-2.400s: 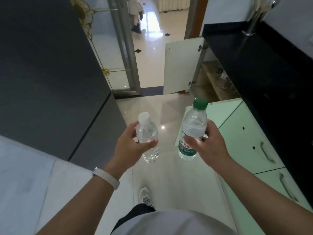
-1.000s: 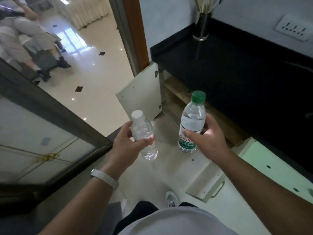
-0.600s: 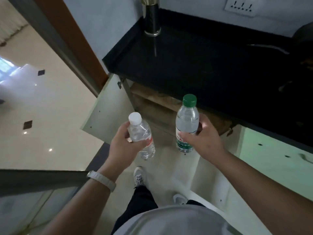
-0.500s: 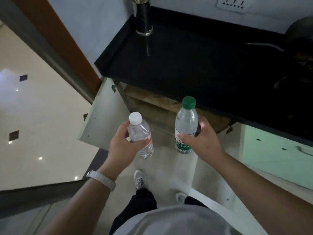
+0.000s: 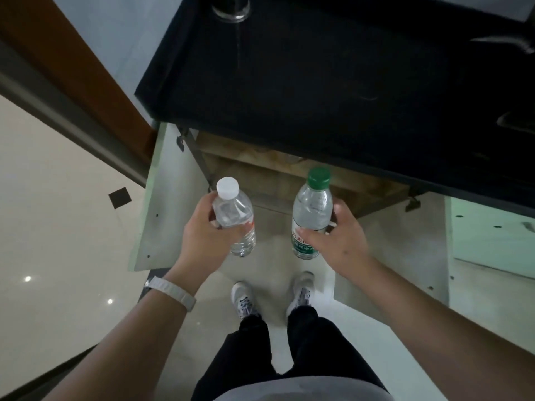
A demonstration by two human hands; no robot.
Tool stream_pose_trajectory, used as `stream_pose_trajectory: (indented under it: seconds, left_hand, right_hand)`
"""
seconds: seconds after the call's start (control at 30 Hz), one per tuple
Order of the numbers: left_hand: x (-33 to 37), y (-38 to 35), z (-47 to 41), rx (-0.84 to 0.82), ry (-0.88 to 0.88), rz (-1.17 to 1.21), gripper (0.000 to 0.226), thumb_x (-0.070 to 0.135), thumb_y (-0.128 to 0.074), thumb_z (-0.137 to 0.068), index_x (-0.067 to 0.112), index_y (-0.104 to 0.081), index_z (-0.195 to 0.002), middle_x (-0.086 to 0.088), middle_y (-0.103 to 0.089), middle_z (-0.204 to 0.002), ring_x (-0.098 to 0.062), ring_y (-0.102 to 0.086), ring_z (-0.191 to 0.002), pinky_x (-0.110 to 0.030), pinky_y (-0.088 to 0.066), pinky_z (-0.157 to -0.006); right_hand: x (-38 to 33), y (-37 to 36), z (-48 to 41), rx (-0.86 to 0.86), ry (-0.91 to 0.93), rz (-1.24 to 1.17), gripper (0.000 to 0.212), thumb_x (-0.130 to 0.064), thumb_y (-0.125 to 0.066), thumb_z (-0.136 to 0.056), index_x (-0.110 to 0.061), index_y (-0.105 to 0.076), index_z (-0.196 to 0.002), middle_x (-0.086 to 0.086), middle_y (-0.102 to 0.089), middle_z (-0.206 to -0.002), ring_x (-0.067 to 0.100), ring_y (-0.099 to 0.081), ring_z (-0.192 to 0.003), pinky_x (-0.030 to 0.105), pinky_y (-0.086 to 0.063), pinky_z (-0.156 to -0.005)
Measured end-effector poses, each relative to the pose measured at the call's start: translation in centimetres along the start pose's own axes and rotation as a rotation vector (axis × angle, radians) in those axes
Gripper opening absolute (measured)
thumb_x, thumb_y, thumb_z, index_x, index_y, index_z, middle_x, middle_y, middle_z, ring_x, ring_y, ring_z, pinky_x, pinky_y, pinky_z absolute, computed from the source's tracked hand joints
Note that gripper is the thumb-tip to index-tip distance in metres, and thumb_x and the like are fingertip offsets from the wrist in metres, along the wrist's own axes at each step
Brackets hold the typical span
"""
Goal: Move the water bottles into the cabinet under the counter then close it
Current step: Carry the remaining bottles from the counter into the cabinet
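Observation:
My left hand (image 5: 207,235) grips a small clear water bottle with a white cap (image 5: 233,211), held upright. In my right hand (image 5: 337,241) is a taller clear bottle with a green cap and green label (image 5: 311,209), also upright. Both bottles hang in the air in front of the open cabinet (image 5: 289,175) under the black counter (image 5: 333,82). Its wooden shelves show just beyond the bottles. The left cabinet door (image 5: 170,204) and the right door (image 5: 405,250) both stand swung outward on either side of me.
My feet stand on pale floor tile (image 5: 58,227) between the two open doors. A metal cylinder (image 5: 231,7) sits at the counter's back left. A brown door frame (image 5: 72,62) runs along the left. Pale green cabinet fronts (image 5: 492,235) continue to the right.
I have walked up and turned to face the open cabinet squarely; the view now looks straight down. Both hands kept their bottles at the same height in front of me.

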State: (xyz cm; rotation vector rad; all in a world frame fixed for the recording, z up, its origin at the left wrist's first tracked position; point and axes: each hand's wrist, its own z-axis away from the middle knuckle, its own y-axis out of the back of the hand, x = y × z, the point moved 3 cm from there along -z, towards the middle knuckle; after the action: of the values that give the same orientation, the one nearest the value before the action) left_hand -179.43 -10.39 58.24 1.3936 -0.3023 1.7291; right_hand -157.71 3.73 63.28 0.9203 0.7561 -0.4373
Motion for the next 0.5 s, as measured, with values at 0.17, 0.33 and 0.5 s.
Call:
stream_pose_trajectory:
  seconds: [0.17, 0.33, 0.5]
  left_hand:
    - [-2.1, -1.0, -2.7, 0.062, 0.009, -0.021, 0.069, 0.055, -0.090, -0.052, 0.061, -0.054, -0.111, 0.027, -0.069, -0.104, 0.006, -0.067, -0.092, -0.021, -0.050, -0.072]
    - [-4.6, -2.7, -5.5, 0.106, 0.013, -0.033, 0.072, 0.057, -0.091, -0.052, 0.058, -0.055, -0.115, 0.025, -0.069, -0.107, 0.003, -0.067, -0.096, -0.024, -0.052, -0.077]
    - [-6.8, -4.6, -9.1, 0.118, -0.050, -0.061, 0.061, 0.051, -0.091, -0.057, 0.059, -0.057, -0.107, 0.031, -0.067, -0.103, 0.010, -0.064, -0.092, -0.005, -0.047, -0.063]
  right_hand:
    - [2.1, -2.4, -3.3, -0.012, -0.043, -0.030, 0.050, -0.068, -0.072, -0.053, -0.051, -0.045, -0.091, -0.030, -0.057, -0.092, -0.030, -0.047, -0.084, 0.003, -0.038, -0.054]
    - [5.1, -4.1, -6.9, -0.026, -0.046, -0.094, 0.050, -0.063, -0.074, -0.053, -0.054, -0.046, -0.094, -0.041, -0.057, -0.093, -0.026, -0.050, -0.086, 0.010, -0.040, -0.062]
    - [8.2, -6.3, -11.1, -0.026, 0.000, -0.163, 0.050, -0.057, -0.076, -0.055, -0.049, -0.049, -0.096, -0.044, -0.056, -0.096, -0.020, -0.056, -0.088, 0.001, -0.043, -0.056]
